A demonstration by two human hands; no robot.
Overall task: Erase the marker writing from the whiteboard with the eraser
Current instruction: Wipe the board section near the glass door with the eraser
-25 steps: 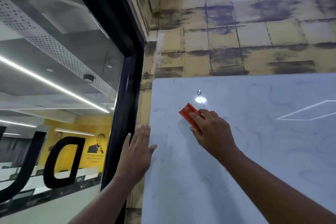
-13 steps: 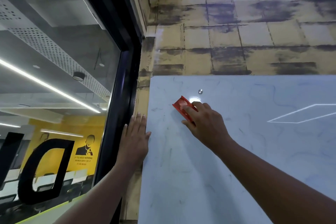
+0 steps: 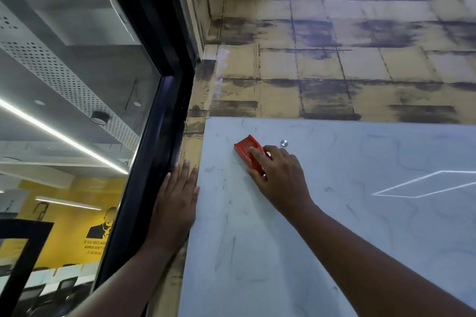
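Over by the dark window frame [image 3: 154,136], the left hand [image 3: 177,203] lies flat with straight fingers on the wall strip at the whiteboard's [image 3: 257,252] left edge, holding nothing. Just right of it, faint grey scribbles and streaks show on the board's near corner and lower down. The right hand [image 3: 279,179] grips the red eraser [image 3: 247,150], pressed to the board near the top left, beside a small metal stud [image 3: 283,143]. Pale bluish traces run further right, so I'd say most of the wiping is left.
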